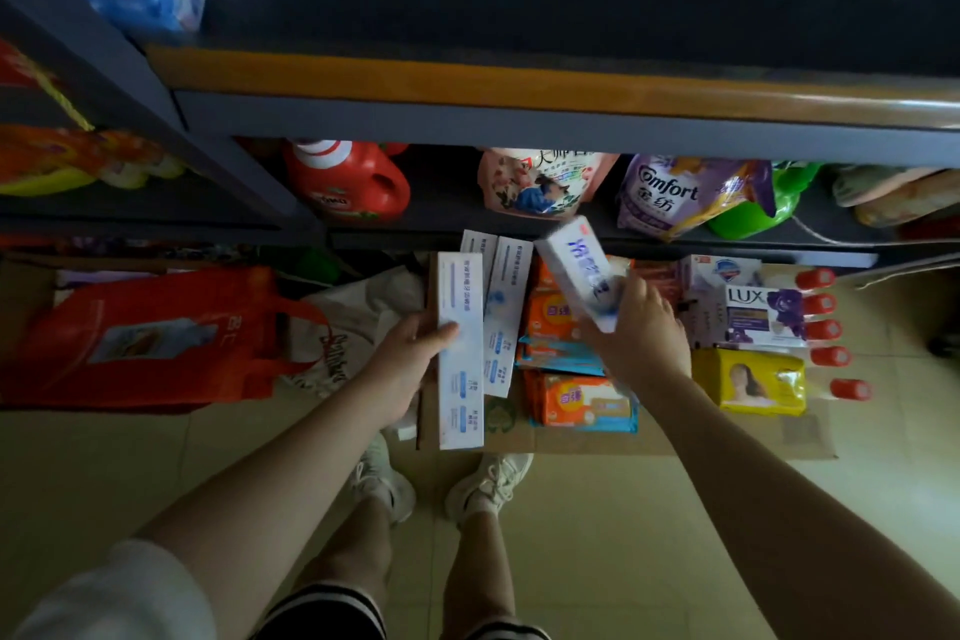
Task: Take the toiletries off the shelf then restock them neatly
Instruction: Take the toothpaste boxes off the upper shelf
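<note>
My left hand [402, 364] grips a long white toothpaste box [460, 353] by its left edge, above a flattened cardboard sheet [675, 442] on the floor. My right hand [639, 327] holds another white toothpaste box [579, 270] with blue lettering, tilted up toward the shelf. Two more white boxes [506, 307] lie beside the left one. Orange and blue wipe packs [587, 403], a LUX soap box [761, 314], a yellow soap pack [753, 382] and red-capped bottles [826, 330] lie on the cardboard.
The lower shelf [447, 224] holds a red detergent jug [348, 185], a pink pouch [540, 182], a purple Comfort bag [675, 195] and a green bag [753, 205]. A red tote bag [156, 333] sits on the floor at left. My shoes [488, 483] stand before the cardboard.
</note>
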